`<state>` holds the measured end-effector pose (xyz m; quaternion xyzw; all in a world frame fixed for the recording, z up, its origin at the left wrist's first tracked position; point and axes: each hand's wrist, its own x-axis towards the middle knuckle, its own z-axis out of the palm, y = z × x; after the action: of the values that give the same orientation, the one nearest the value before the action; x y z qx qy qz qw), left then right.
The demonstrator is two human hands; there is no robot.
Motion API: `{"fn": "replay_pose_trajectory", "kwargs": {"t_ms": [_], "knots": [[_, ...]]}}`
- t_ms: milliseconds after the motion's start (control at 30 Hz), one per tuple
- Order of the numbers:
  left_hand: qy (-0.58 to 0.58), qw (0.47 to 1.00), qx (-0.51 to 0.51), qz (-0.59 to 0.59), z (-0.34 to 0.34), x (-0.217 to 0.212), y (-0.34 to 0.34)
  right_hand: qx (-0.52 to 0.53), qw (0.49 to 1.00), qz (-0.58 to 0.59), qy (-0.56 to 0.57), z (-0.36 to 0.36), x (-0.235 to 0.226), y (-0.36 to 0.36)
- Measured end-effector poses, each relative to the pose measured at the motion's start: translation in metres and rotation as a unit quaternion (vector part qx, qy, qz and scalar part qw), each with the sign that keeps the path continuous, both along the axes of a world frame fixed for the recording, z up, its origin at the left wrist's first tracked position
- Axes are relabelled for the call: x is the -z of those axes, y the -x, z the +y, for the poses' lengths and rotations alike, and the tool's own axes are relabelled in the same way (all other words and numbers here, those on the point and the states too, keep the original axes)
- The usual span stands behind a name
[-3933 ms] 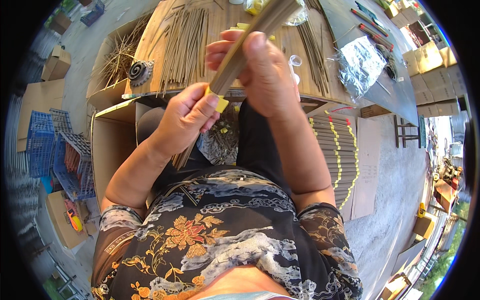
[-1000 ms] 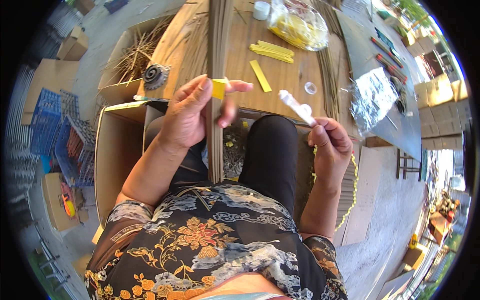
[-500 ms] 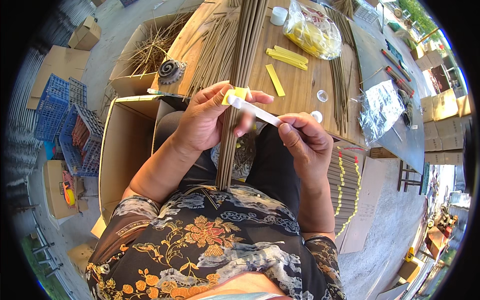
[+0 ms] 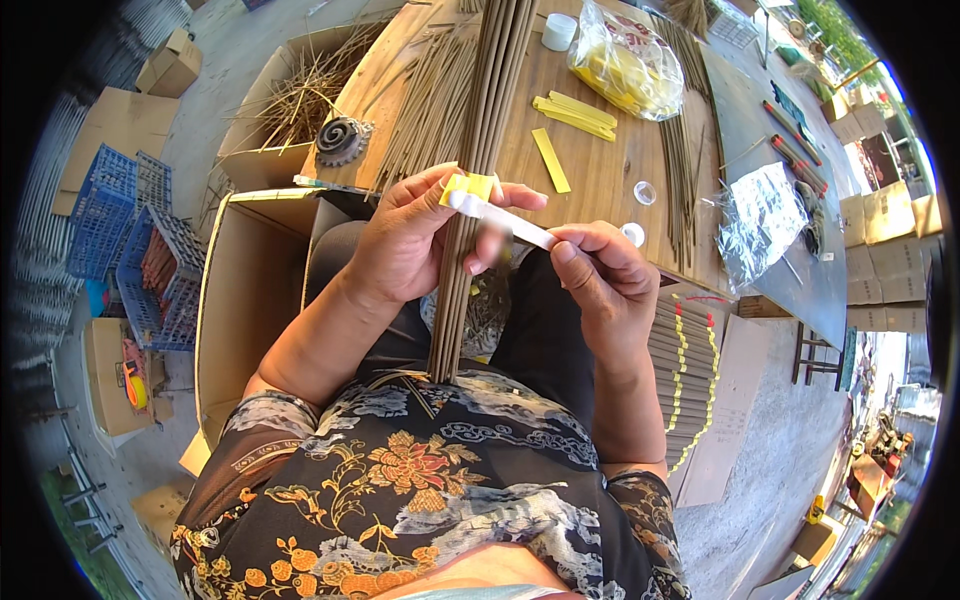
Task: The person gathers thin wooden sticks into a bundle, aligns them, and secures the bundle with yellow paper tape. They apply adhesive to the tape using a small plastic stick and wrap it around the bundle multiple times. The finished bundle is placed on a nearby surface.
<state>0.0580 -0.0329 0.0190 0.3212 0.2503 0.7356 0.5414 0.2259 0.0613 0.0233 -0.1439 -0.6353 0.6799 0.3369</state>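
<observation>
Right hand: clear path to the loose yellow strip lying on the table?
Probably yes, but not free: the right hand is pinching a white strip. The yellow strip lies bare on the table just ahead, nothing between.

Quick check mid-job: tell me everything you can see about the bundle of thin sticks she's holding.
The bundle of sticks is a tight sheaf of thin, straight, grey-brown rods, like incense or reed. It runs from the lap up over the wooden table. The left hand grips it at mid-length, where a yellow paper band wraps it. The right hand presses a white stick-shaped tool against that band.
</observation>
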Motion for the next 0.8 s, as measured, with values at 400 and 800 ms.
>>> {"fn": "replay_pose_trajectory", "kwargs": {"t_ms": [400,800], "knots": [[0.005,1.000,-0.009,0.008,0.0011,-0.0006,-0.0025,-0.008,0.999,0.032,0.029,0.0002,0.0001,0.0020],[-0.001,1.000,-0.004,-0.014,0.0008,-0.0007,0.0023,-0.009,1.000,0.011,0.000,0.0016,0.0000,-0.0040]]}}
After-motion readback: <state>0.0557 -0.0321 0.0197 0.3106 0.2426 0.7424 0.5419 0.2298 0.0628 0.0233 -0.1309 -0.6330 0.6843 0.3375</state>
